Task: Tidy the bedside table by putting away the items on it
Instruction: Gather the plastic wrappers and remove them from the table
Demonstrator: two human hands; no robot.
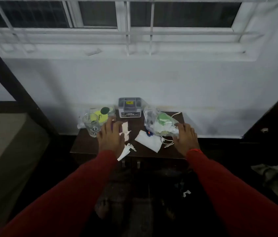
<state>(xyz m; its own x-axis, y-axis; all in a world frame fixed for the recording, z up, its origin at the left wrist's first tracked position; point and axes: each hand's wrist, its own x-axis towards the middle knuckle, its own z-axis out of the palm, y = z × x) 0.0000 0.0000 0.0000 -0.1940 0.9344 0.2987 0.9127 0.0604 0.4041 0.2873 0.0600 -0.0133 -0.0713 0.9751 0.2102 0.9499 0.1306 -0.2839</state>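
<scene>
Desk (87,146): dark, set under a window, still cluttered.
Left hand (111,136): spread flat, nothing held, laid over paper scraps (125,130) just right of the glass (92,124).
Right hand (185,138): fingers loosely spread, resting against the bag (158,124), not closed on it.
Bag: beyond the right hand and nearer to it, long axis running left-back to right-front.
Cable (166,141): between tissue (149,141) and right hand.

person is wearing long dark red sleeves (70,190) on both arms, running down to the wrists. right wrist is showing a thin red-orange band (193,150) at the cuff. left hand (111,136) and right hand (185,136) are bare.
</scene>
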